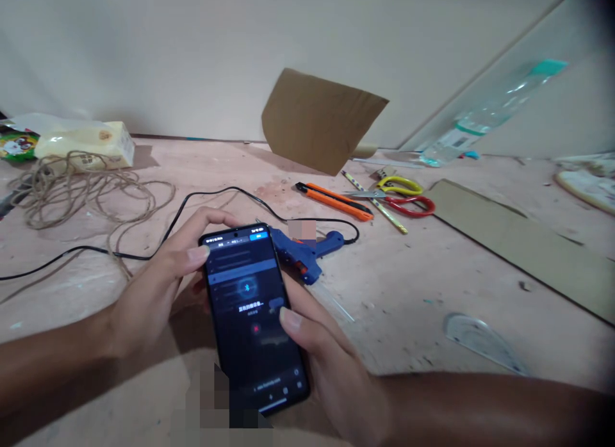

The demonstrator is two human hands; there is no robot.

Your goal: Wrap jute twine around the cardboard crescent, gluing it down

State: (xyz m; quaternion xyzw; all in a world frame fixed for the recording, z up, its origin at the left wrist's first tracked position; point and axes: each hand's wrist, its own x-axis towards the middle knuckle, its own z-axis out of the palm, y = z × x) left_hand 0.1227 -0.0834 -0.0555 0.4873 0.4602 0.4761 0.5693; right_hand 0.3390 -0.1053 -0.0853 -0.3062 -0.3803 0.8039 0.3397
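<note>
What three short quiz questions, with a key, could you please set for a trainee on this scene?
1. True or false: the left hand and the right hand both hold the phone.
2. Which is nearest the phone: (a) tissue pack, (b) glue gun, (c) bottle?
3. What two colours are the handles of the scissors?

Key: 1. True. 2. b. 3. Yellow and red.

Brown cardboard sheet (321, 121), twelve o'clock; teal-capped clear plastic bottle (483, 120), two o'clock; curved transparent plastic protractor (480, 339), four o'clock; tangled tan twine (91, 178), nine o'clock.
</note>
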